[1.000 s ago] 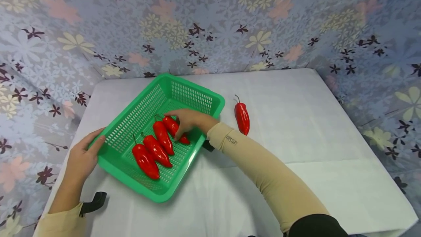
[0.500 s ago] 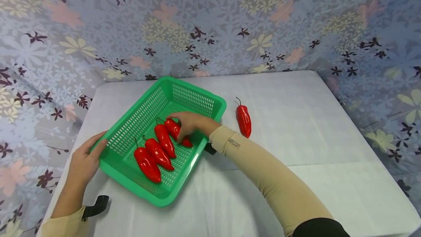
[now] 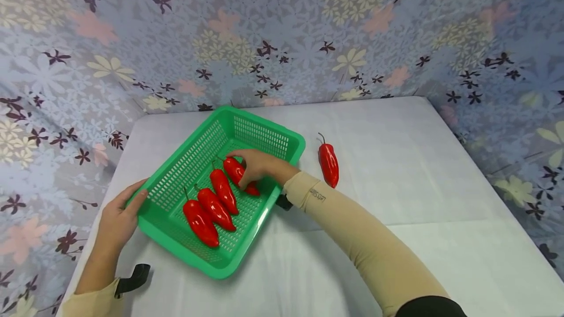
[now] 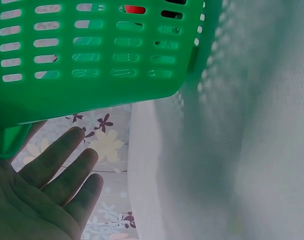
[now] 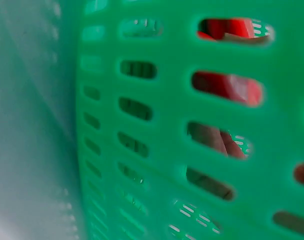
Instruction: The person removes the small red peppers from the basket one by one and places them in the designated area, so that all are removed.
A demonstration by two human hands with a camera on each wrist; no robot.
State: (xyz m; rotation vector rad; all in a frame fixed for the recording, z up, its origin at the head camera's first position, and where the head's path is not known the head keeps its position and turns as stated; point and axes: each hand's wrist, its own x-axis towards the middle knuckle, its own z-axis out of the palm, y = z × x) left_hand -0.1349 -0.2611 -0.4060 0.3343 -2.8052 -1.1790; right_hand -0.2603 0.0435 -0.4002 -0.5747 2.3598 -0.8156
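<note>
A green plastic basket (image 3: 185,253) with slotted walls stands at an angle on the white-covered table. At its left corner, my left hand (image 3: 118,216) pinches the rim, thumb on top; in the left wrist view the other fingers (image 4: 67,177) are spread below the rim. Inside, three glossy red peppers (image 3: 200,224) with thin stems lie side by side. Beside them my right hand (image 3: 255,165) reaches over the right wall and grips another red pepper (image 3: 232,169), thumb and fingers around it. Through the slots, the right wrist view shows parts of that pepper (image 5: 224,87).
Another red pepper (image 3: 328,164) lies on the table right of the basket. White cloth (image 3: 418,170) covers the table, with a fold line across its right part. A flowered fabric (image 3: 282,28) hangs behind and at the sides.
The head view has shifted slightly, so everything appears a little lower and farther right. Both hands keep their holds on basket and pepper.
</note>
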